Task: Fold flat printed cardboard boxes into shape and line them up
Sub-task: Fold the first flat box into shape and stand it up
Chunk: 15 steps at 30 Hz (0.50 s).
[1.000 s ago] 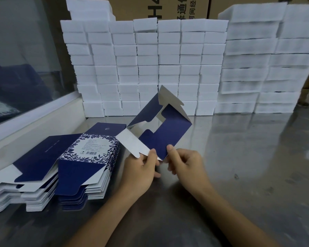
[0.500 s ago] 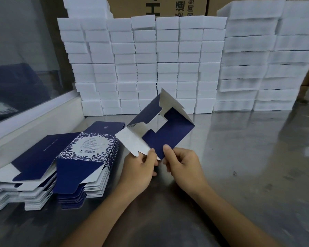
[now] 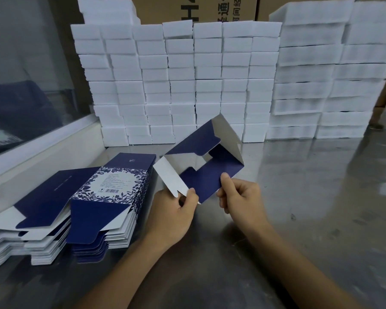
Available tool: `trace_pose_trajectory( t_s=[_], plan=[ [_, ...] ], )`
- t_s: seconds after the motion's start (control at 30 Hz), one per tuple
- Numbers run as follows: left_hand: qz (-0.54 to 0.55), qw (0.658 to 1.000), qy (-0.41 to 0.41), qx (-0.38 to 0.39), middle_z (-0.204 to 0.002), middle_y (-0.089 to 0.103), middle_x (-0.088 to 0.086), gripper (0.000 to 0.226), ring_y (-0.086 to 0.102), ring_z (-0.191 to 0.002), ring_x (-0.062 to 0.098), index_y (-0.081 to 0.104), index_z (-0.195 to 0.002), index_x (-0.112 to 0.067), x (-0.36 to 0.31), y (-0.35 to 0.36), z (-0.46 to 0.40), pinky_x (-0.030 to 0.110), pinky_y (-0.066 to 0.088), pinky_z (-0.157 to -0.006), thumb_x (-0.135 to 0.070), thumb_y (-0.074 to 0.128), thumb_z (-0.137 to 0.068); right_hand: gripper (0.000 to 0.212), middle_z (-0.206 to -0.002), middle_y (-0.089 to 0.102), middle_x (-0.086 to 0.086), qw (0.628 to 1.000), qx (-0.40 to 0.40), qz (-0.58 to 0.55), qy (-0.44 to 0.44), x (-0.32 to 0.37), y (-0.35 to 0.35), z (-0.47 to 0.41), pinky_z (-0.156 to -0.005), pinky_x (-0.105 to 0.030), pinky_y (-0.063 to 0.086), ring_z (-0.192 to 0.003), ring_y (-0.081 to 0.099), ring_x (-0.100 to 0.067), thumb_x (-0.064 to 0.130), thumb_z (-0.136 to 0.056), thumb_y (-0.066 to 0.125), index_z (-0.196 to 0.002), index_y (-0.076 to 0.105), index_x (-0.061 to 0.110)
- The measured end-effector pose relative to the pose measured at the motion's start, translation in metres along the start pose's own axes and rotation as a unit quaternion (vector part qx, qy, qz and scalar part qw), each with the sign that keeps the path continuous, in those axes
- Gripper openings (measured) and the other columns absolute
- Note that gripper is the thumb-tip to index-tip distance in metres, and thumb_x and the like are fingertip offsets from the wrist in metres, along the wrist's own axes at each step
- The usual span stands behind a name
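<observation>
Barely shifted, both hands' box (image 3: 212, 172) still angles up, far end rightward.

Both bare forearms reach forward and converge, wrists raised. The left hand (image 3: 176, 210) has its fingers curled (knuckles toward the camera), thumb tip pressed up against the index finger in a pinch. Just beside it, the right hand (image 3: 240, 198) also pinches, thumb extended upward on top, the other fingers folded beneath and slightly apart.
</observation>
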<state>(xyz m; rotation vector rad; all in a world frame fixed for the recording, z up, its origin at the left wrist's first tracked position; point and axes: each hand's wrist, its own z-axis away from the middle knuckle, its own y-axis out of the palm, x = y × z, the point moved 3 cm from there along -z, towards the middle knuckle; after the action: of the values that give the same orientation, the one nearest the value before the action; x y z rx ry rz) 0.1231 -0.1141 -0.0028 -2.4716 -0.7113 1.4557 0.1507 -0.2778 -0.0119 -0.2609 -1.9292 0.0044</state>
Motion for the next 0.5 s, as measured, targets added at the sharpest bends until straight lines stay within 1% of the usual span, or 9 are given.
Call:
trace_pose_trajectory(
  t_s=[0.03,0.1,0.13,0.2,0.27,0.4,0.47,0.5],
  plan=[
    [-0.003,1.0,-0.004,-0.005,-0.053,0.06,-0.003,0.044,0.059,-0.053,0.016,0.06,-0.056,-0.005,0.002,-0.001,-0.001,0.033,0.042,-0.054,-0.035,0.05,-0.087,0.054,-0.049,0.057,-0.001,1.0,-0.012,-0.011,0.001,0.0,-0.002,-0.001,-0.047,-0.021,0.043,-0.045,0.049,-0.009,0.036,-0.104,0.048,-0.06,0.061,0.008],
    [-0.01,1.0,-0.016,-0.011,-0.053,0.059,0.003,0.045,0.057,-0.05,0.018,0.06,-0.056,-0.001,0.005,-0.003,-0.004,0.034,0.042,-0.054,-0.028,0.055,-0.091,0.053,-0.049,0.055,0.0,0.999,-0.043,-0.029,0.017,-0.001,-0.01,-0.006,-0.049,-0.023,0.043,-0.046,0.048,-0.009,0.038,-0.104,0.048,-0.06,0.06,0.01],
    [-0.012,1.0,-0.017,-0.014,-0.053,0.059,0.007,0.046,0.056,-0.049,0.021,0.059,-0.056,0.002,0.006,-0.004,-0.005,0.036,0.043,-0.055,-0.029,0.055,-0.091,0.052,-0.049,0.055,0.001,0.998,-0.056,-0.031,0.025,-0.002,-0.014,-0.008,-0.051,-0.026,0.043,-0.047,0.048,-0.01,0.038,-0.103,0.049,-0.06,0.059,0.011],
    [-0.014,1.0,-0.017,-0.015,-0.053,0.059,0.013,0.05,0.057,-0.052,0.027,0.059,-0.06,0.007,0.005,-0.004,-0.005,0.042,0.046,-0.059,-0.037,0.05,-0.084,0.048,-0.05,0.057,0.001,0.997,-0.068,-0.022,0.031,-0.004,-0.02,-0.012,-0.054,-0.029,0.043,-0.048,0.049,-0.011,0.037,-0.102,0.052,-0.062,0.059,0.013],
    [-0.018,1.0,-0.012,-0.011,-0.056,0.06,0.016,0.052,0.058,-0.055,0.03,0.06,-0.063,0.007,0.005,-0.003,-0.005,0.047,0.049,-0.059,-0.04,0.047,-0.081,0.046,-0.051,0.059,0.002,0.997,-0.073,-0.008,0.031,-0.006,-0.023,-0.014,-0.056,-0.032,0.046,-0.049,0.051,-0.011,0.035,-0.102,0.053,-0.063,0.06,0.012],
    [-0.027,1.0,-0.004,-0.01,-0.05,0.056,0.011,0.046,0.057,-0.05,0.027,0.059,-0.057,-0.001,0.008,-0.004,-0.005,0.048,0.05,-0.056,-0.039,0.048,-0.081,0.044,-0.052,0.06,0.001,0.997,-0.057,0.013,0.041,-0.009,-0.022,-0.015,-0.055,-0.032,0.046,-0.049,0.051,-0.011,0.025,-0.102,0.051,-0.062,0.059,0.01],
    [-0.036,0.999,0.01,-0.018,-0.048,0.056,0.002,0.039,0.053,-0.044,0.018,0.057,-0.055,-0.01,0.009,-0.005,-0.005,0.04,0.048,-0.051,-0.038,0.049,-0.082,0.043,-0.052,0.062,0.0,0.997,-0.051,0.031,0.045,-0.01,-0.023,-0.015,-0.053,-0.029,0.046,-0.048,0.051,-0.011,0.021,-0.101,0.051,-0.061,0.06,0.008],
    [-0.049,0.998,0.022,-0.022,-0.05,0.056,-0.004,0.035,0.053,-0.046,0.015,0.055,-0.057,-0.016,0.009,-0.007,-0.005,0.034,0.044,-0.049,-0.038,0.049,-0.082,0.041,-0.052,0.062,-0.001,0.997,-0.05,0.038,0.048,-0.011,-0.023,-0.015,-0.052,-0.028,0.046,-0.047,0.051,-0.011,0.02,-0.099,0.051,-0.062,0.06,0.005]
  ],
)
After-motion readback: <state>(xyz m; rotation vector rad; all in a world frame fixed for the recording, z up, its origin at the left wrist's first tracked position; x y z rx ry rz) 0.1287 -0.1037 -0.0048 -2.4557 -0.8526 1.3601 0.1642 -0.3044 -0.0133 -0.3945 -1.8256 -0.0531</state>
